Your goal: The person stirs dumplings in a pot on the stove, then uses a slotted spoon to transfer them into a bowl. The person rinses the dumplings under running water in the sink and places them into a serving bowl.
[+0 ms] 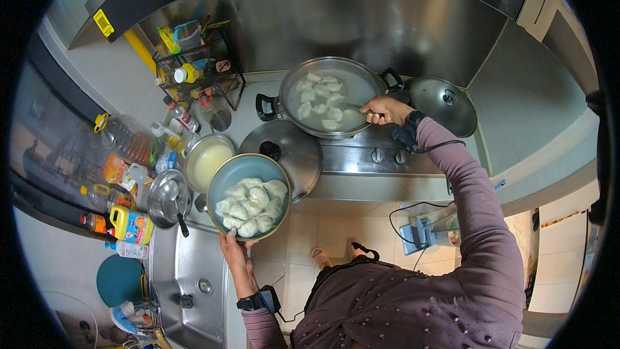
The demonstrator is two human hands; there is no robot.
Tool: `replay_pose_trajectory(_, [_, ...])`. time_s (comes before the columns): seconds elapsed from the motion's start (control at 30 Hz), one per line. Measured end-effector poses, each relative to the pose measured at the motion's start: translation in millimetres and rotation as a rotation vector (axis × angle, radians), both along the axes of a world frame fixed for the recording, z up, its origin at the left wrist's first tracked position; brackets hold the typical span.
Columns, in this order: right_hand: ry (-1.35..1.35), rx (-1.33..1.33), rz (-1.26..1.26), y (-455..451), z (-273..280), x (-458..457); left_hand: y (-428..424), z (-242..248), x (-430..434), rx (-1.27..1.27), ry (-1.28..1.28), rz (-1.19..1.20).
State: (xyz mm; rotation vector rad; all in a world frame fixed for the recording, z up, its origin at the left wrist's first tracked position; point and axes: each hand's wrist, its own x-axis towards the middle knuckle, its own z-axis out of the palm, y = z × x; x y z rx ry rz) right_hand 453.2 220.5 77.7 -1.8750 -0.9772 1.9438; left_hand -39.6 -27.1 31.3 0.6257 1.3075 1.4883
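My left hand (237, 258) grips the near rim of a blue-green bowl (244, 168), held up beside the counter edge. Several pale dumplings (258, 197) fill its middle. Over the stove, my right hand (386, 109) is closed around the handle of a metal utensil (352, 106), whose head is under the cloudy water and cannot be made out. That utensil reaches into a wide steel pot (364, 77) with black side handles. Several more dumplings (320, 90) sit in the pot's water, grouped left of and around the utensil.
A steel lid (300, 155) lies in front of the pot; a glass lid (438, 106) rests to its right. Left are a pan of yellowish liquid (210, 162), a steel bowl (162, 206) with a ladle (180, 215), bottles, a condiment rack (198, 58) and the sink (193, 261).
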Motion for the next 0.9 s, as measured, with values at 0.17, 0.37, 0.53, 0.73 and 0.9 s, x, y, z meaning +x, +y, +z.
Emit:
replay_pose_trajectory(0.17, [0.084,0.000,-0.071,-11,0,-12,-1,4,1,0.036,0.013,-0.005])
replay_pose_trajectory(0.37, [0.233,-0.081,-0.078,-19,5,-22,1,1,-1,0.032,0.001,0.003])
replay_pose_trajectory(0.53, [0.223,0.020,-0.098,-20,9,-31,1,2,-3,0.043,-0.006,-0.002])
replay_pose_trajectory(0.73, [0.281,0.008,-0.051,-20,19,-33,-3,2,-3,0.091,-0.020,0.005])
replay_pose_trajectory(0.9, [0.332,0.007,-0.097,-21,20,-28,-5,0,-6,0.039,-0.008,0.019])
